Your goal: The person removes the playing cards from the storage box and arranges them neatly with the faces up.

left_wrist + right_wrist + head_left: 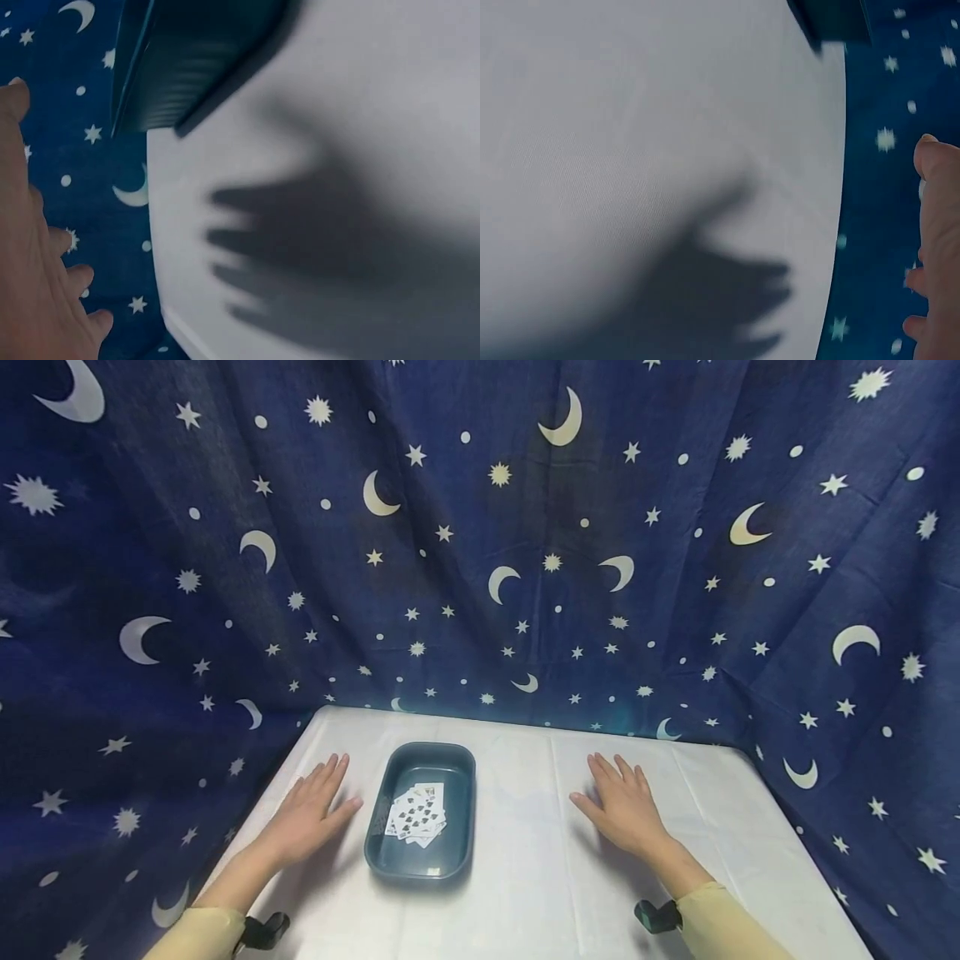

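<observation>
A dark teal tray-like bin (420, 870) stands on the white table, left of its middle. Inside it lies a loose pile of playing cards (417, 814), a spade card face up on top. My left hand (311, 810) is to the left of the bin, fingers straight and thumb spread, holding nothing. Well to the right of the bin, my right hand (624, 806) is also empty with its fingers extended. In the left wrist view the bin's outer wall (195, 75) shows beyond the left hand (45, 255). The right wrist view catches the right hand (941, 240) at its edge.
White cloth covers the table (517, 827). A dark blue curtain (465, 568) with moons and stars hangs behind it and along both sides. Both hands cast shadows on the cloth. Each wrist carries a black device, one at the left wrist (264, 931).
</observation>
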`<move>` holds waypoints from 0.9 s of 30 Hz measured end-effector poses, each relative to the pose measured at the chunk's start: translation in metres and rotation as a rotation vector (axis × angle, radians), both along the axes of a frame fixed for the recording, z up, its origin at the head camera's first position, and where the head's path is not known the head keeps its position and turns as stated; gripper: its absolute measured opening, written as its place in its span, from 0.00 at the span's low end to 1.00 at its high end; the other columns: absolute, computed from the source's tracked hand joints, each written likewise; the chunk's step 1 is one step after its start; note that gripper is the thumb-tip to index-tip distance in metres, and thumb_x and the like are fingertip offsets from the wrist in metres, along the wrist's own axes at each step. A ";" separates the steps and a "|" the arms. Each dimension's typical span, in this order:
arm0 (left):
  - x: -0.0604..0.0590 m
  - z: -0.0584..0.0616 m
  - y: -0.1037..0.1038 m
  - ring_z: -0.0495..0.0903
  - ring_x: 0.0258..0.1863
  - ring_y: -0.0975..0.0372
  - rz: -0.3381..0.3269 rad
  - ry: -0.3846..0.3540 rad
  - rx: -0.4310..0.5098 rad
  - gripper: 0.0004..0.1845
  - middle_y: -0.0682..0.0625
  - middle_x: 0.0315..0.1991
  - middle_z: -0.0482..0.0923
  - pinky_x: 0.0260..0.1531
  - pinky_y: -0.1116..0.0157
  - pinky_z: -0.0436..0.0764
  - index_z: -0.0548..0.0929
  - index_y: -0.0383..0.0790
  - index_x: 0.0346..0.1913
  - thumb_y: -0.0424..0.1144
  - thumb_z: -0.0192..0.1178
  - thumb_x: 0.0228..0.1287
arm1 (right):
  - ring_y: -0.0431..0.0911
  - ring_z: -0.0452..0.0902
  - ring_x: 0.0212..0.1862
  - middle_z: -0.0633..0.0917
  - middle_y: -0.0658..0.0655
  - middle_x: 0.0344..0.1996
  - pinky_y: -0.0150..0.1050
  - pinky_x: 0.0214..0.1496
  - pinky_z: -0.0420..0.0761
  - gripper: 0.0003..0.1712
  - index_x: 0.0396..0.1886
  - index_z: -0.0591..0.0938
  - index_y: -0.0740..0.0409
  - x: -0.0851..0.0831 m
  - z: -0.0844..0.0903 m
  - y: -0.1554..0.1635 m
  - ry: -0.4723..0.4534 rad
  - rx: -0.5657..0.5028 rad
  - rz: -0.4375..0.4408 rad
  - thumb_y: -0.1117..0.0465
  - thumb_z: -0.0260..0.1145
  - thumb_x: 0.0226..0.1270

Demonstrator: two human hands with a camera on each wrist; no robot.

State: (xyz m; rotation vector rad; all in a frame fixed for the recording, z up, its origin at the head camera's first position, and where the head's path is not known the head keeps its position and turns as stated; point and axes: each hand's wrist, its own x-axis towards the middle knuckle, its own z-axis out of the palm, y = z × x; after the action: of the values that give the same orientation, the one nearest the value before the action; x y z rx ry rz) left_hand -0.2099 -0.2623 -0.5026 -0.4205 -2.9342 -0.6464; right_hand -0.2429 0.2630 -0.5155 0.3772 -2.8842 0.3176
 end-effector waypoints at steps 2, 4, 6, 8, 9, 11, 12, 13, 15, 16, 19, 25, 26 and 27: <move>0.003 -0.003 0.004 0.49 0.78 0.37 -0.024 -0.021 0.041 0.45 0.35 0.81 0.48 0.74 0.36 0.49 0.51 0.36 0.82 0.62 0.51 0.76 | 0.69 0.53 0.77 0.69 0.67 0.74 0.71 0.76 0.44 0.49 0.77 0.66 0.65 -0.002 0.000 -0.013 -0.002 -0.003 0.025 0.33 0.58 0.73; 0.005 -0.007 0.008 0.49 0.78 0.38 -0.052 -0.044 0.079 0.46 0.35 0.81 0.48 0.74 0.36 0.50 0.50 0.37 0.82 0.62 0.52 0.76 | 0.68 0.53 0.77 0.69 0.66 0.74 0.69 0.77 0.44 0.48 0.77 0.66 0.65 -0.004 0.001 -0.026 -0.012 -0.007 0.052 0.33 0.58 0.73; 0.007 -0.011 0.013 0.49 0.78 0.39 -0.075 -0.072 0.118 0.48 0.37 0.81 0.47 0.74 0.37 0.51 0.49 0.37 0.83 0.62 0.55 0.74 | 0.66 0.53 0.78 0.68 0.64 0.75 0.68 0.78 0.43 0.47 0.77 0.66 0.64 -0.006 0.002 -0.039 -0.024 -0.013 0.080 0.34 0.58 0.73; 0.009 -0.015 0.016 0.49 0.79 0.40 -0.093 -0.103 0.152 0.51 0.38 0.82 0.46 0.74 0.37 0.52 0.48 0.38 0.83 0.63 0.57 0.72 | 0.65 0.53 0.78 0.68 0.63 0.75 0.66 0.79 0.43 0.46 0.78 0.66 0.63 -0.008 0.003 -0.052 -0.038 -0.012 0.110 0.35 0.58 0.74; 0.010 -0.017 0.018 0.48 0.79 0.40 -0.101 -0.119 0.166 0.52 0.38 0.82 0.45 0.74 0.38 0.52 0.47 0.38 0.83 0.64 0.59 0.71 | 0.64 0.52 0.78 0.67 0.62 0.76 0.65 0.79 0.43 0.46 0.78 0.65 0.63 -0.009 0.004 -0.059 -0.046 -0.014 0.127 0.35 0.58 0.74; 0.012 -0.021 0.020 0.48 0.79 0.41 -0.108 -0.160 0.191 0.55 0.39 0.82 0.44 0.74 0.38 0.52 0.45 0.38 0.83 0.64 0.62 0.68 | 0.63 0.51 0.79 0.66 0.61 0.77 0.63 0.80 0.44 0.46 0.79 0.64 0.61 -0.011 0.007 -0.073 -0.070 -0.016 0.162 0.35 0.56 0.75; 0.013 -0.022 0.021 0.48 0.79 0.41 -0.114 -0.177 0.202 0.57 0.38 0.82 0.44 0.74 0.38 0.52 0.45 0.37 0.83 0.64 0.63 0.66 | 0.61 0.50 0.79 0.65 0.60 0.77 0.62 0.80 0.45 0.46 0.79 0.64 0.60 -0.012 0.009 -0.080 -0.090 -0.018 0.179 0.34 0.55 0.75; 0.013 -0.024 0.022 0.48 0.79 0.41 -0.117 -0.197 0.211 0.59 0.38 0.82 0.43 0.74 0.39 0.52 0.44 0.37 0.83 0.64 0.65 0.65 | 0.60 0.50 0.80 0.64 0.60 0.78 0.60 0.80 0.47 0.46 0.80 0.63 0.60 -0.012 0.011 -0.087 -0.109 -0.023 0.197 0.34 0.55 0.76; 0.015 -0.026 0.023 0.47 0.79 0.40 -0.119 -0.238 0.230 0.61 0.37 0.82 0.43 0.74 0.38 0.52 0.43 0.37 0.83 0.64 0.68 0.61 | 0.58 0.50 0.80 0.62 0.59 0.79 0.57 0.81 0.50 0.46 0.80 0.62 0.59 -0.013 0.015 -0.101 -0.142 -0.039 0.242 0.34 0.54 0.76; 0.016 -0.027 0.024 0.47 0.79 0.40 -0.120 -0.260 0.239 0.63 0.37 0.82 0.43 0.74 0.38 0.52 0.42 0.38 0.83 0.63 0.70 0.60 | 0.57 0.50 0.80 0.62 0.59 0.79 0.55 0.80 0.51 0.45 0.81 0.61 0.58 -0.013 0.017 -0.107 -0.160 -0.045 0.266 0.34 0.54 0.77; 0.018 -0.029 0.026 0.46 0.79 0.39 -0.122 -0.308 0.265 0.66 0.36 0.82 0.42 0.73 0.37 0.52 0.42 0.38 0.83 0.63 0.73 0.55 | 0.56 0.52 0.80 0.61 0.58 0.80 0.53 0.80 0.54 0.44 0.81 0.60 0.58 -0.014 0.022 -0.126 -0.197 -0.064 0.336 0.36 0.54 0.78; 0.019 -0.033 0.028 0.45 0.79 0.40 -0.167 -0.312 0.285 0.68 0.36 0.82 0.42 0.73 0.38 0.51 0.43 0.37 0.83 0.62 0.76 0.51 | 0.54 0.55 0.79 0.63 0.57 0.79 0.50 0.79 0.57 0.43 0.81 0.62 0.58 -0.018 0.029 -0.158 -0.245 -0.051 0.436 0.36 0.53 0.77; 0.019 -0.034 0.028 0.45 0.79 0.40 -0.177 -0.308 0.289 0.68 0.36 0.82 0.42 0.73 0.38 0.50 0.44 0.37 0.83 0.61 0.77 0.51 | 0.53 0.55 0.79 0.63 0.57 0.78 0.49 0.79 0.58 0.43 0.80 0.63 0.57 -0.019 0.030 -0.163 -0.251 -0.042 0.448 0.36 0.54 0.77; 0.019 -0.034 0.028 0.45 0.79 0.40 -0.182 -0.306 0.287 0.68 0.36 0.82 0.42 0.73 0.38 0.50 0.44 0.36 0.83 0.61 0.77 0.51 | 0.52 0.56 0.79 0.64 0.56 0.78 0.48 0.79 0.58 0.43 0.80 0.63 0.56 -0.020 0.031 -0.167 -0.258 -0.030 0.457 0.36 0.54 0.77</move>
State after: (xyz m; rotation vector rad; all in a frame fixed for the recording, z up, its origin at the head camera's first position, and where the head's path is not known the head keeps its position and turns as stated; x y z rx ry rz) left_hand -0.1905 -0.2345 -0.5370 -0.6088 -3.0288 -1.2388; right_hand -0.2630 0.0959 -0.4846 1.0655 -3.0044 0.5158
